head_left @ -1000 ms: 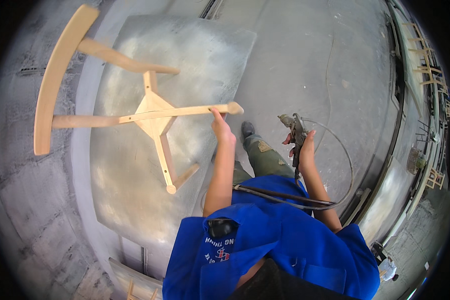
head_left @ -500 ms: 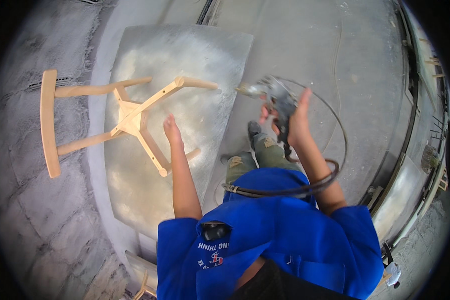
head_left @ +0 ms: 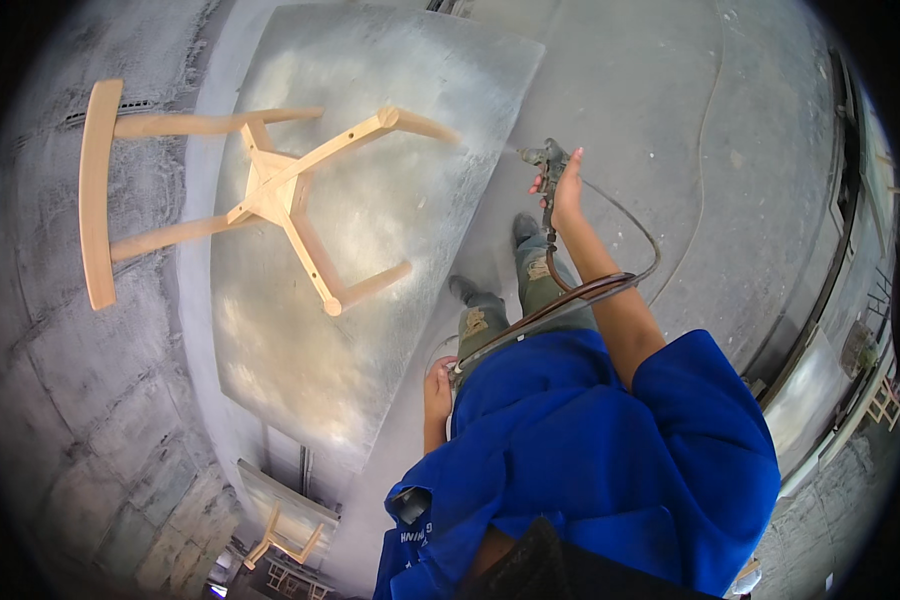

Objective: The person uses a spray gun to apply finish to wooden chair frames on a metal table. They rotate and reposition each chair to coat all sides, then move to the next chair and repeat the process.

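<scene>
My right hand (head_left: 569,188) is wrapped round the handle of a spray gun (head_left: 551,158), its nozzle pointing left. A faint mist hangs between the nozzle and a pale wooden chair frame (head_left: 270,188). The frame rests with its legs outward on a large grey sheet (head_left: 370,375), and its curved top rail overhangs the left edge. Down by my waist, my left hand (head_left: 437,392) is closed on the dark hose (head_left: 515,328). That hose crosses my front, passes by my right forearm and loops up to the gun. Part of the left hand's grip is hidden.
Behind the sheet on the left stands a dusty, whitish wall (head_left: 110,400). Another wooden chair frame (head_left: 288,540) is at the lower left. Along the right side run a long dark edge (head_left: 820,300) and a pale panel (head_left: 805,400). A thin line (head_left: 708,150) trails over the grey floor.
My left hand has dropped from beside the chair frame to the hose at my waist. The spray gun has turned more upright, and mist now shows at its nozzle. The view has shifted.
</scene>
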Tool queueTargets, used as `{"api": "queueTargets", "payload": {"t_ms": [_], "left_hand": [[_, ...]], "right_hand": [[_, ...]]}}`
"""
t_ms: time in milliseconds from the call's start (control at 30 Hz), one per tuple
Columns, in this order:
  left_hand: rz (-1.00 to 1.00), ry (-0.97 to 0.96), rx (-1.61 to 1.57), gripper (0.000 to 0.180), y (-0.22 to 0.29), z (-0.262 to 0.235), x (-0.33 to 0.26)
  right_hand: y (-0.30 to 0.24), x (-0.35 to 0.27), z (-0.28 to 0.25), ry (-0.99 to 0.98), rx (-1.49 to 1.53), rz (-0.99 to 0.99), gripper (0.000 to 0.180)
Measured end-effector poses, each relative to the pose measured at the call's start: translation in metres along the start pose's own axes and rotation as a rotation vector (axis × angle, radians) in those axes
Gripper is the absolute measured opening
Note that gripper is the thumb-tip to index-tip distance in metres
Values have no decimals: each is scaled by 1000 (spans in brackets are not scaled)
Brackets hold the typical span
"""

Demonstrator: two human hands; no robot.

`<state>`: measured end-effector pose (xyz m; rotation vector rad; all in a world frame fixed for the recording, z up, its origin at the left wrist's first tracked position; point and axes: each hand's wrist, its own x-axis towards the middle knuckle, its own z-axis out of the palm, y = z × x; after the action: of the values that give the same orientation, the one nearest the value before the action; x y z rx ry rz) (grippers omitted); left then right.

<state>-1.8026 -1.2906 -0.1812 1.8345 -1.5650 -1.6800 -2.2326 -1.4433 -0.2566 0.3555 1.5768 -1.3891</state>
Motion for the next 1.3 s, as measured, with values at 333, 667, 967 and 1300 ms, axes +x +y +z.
{"api": "queueTargets", "payload": {"t_ms": [333, 667, 967, 1300], "left_hand": [[320, 222, -74, 45, 44, -84, -49], [309, 131, -124, 39, 44, -125, -86], [269, 137, -137, 40, 43, -115, -102], [202, 30, -90, 38, 40, -115, -94]], "right_hand": [[45, -142, 22, -148, 156, -147, 94], [86, -226, 72, -423, 241, -154, 96], [105, -244, 87, -518, 86, -94, 92], [123, -264, 72, -611, -101, -25, 91]]}}
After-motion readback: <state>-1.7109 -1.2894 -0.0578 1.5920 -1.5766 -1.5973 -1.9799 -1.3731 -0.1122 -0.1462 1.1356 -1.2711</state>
